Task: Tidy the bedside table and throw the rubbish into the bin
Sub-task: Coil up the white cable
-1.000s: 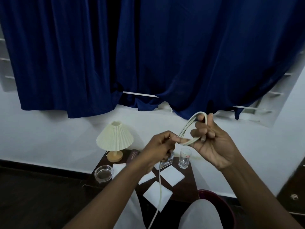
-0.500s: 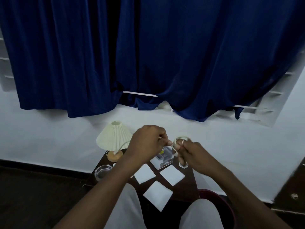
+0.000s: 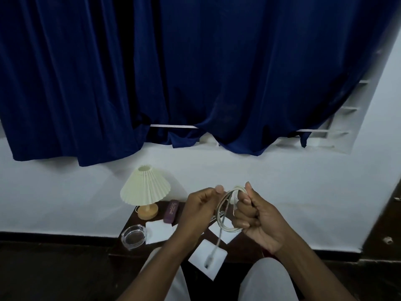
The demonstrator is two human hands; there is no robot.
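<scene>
Two hands over the worktop [image 3: 245, 248]: right hand [image 3: 258, 220] grips a coiled cable [image 3: 235, 189], left hand [image 3: 199, 211] pinches it; lamp [image 3: 145, 187], ashtray [image 3: 133, 236], napkins [image 3: 199, 257] on the worktop, curtain [image 3: 195, 72] above.

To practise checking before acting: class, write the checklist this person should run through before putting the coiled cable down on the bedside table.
1. Right hand grips the cable coil: ok.
2. Left hand holds the coil: cannot tell.
3. Loose end wound in: not ok; the plug end dangles over a white paper square.
4. Bare spot on the bedside table for the coil: cannot tell; hands hide the middle.
5. Table lamp and glass ashtray clear of the hands: ok.
</scene>
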